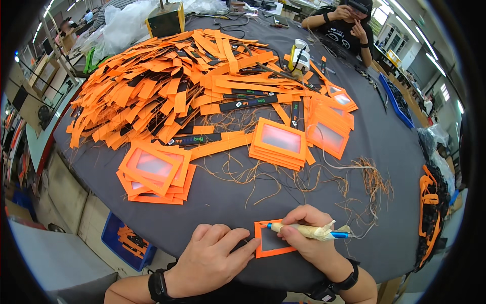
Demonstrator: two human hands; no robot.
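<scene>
At the near edge of the grey table (385, 167), the left hand (212, 258) lies flat with its fingers spread and released, fingertips pressing the left side of a small orange frame (268, 243) with a dark window. The right hand (309, 238) is clenched around a blue pen-like tool (304, 230), its handle wrapped in pale tape, the tip resting at the frame's upper left corner; whether the tip actually touches the fabric is hard to tell. Beyond lie loose orange threads (364, 182), two stacks of orange frames (154, 172) (281, 142), and a large heap of orange strips (172, 86). Another person (344, 25) sits across the table.
</scene>
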